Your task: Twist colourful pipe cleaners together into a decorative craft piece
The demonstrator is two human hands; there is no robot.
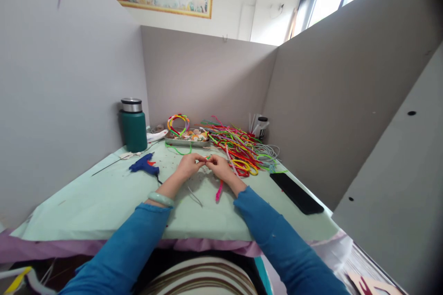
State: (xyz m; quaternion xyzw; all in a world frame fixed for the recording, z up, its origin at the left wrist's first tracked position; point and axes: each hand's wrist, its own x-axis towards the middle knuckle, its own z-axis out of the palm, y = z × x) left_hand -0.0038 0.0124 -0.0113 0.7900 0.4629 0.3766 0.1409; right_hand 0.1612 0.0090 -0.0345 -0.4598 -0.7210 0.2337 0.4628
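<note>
My left hand (188, 165) and my right hand (218, 167) meet over the middle of the pale green table cover (97, 203), fingers pinched together on a small bright piece of pipe cleaner (206, 158). A pink pipe cleaner (219, 191) hangs down from under my right hand onto the table. A thin grey wire (194, 196) lies just in front of my hands. I wear blue sleeves and a pale green bangle (160, 199) on my left wrist.
A heap of coloured pipe cleaners (238, 147) lies behind my right hand. A metal tray (187, 139) with a coloured ring sits at the back. A blue glue gun (145, 165), green flask (133, 125) and black phone (296, 192) lie around. Grey partitions enclose the table.
</note>
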